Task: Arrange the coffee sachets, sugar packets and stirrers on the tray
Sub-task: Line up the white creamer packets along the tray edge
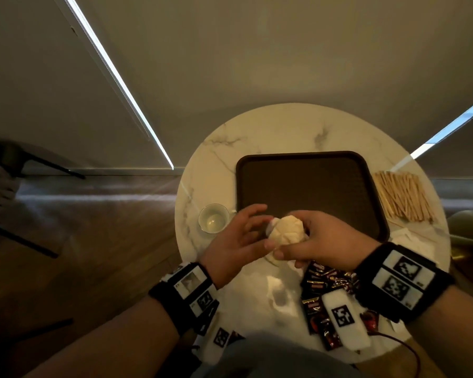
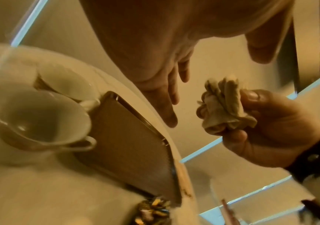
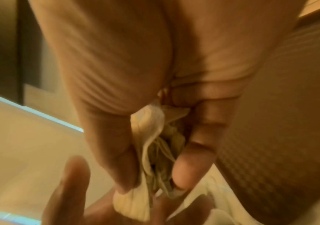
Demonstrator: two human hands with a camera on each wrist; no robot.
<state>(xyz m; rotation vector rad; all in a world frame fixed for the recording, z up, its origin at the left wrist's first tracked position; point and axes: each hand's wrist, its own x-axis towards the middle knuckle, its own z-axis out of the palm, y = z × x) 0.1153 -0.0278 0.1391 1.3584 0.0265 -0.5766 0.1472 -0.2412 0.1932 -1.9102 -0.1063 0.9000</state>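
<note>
Coffee sachets (image 1: 324, 293): heaped on our table (image 1: 216, 148) nearest us. Right hand (image 1: 322, 238): fingers clamp bunched sugar packets (image 1: 286, 231) above dark tray (image 1: 306, 181)'s near edge. Left hand (image 1: 235, 241): fingers spread, holding nothing. Stirrers (image 1: 403, 197): right of tray.

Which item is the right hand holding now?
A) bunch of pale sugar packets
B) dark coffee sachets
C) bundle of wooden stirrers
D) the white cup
A: the right hand grips a bunch of pale sugar packets above the tray's near edge; the stirrers, cup and coffee sachets lie untouched on the table.
</note>
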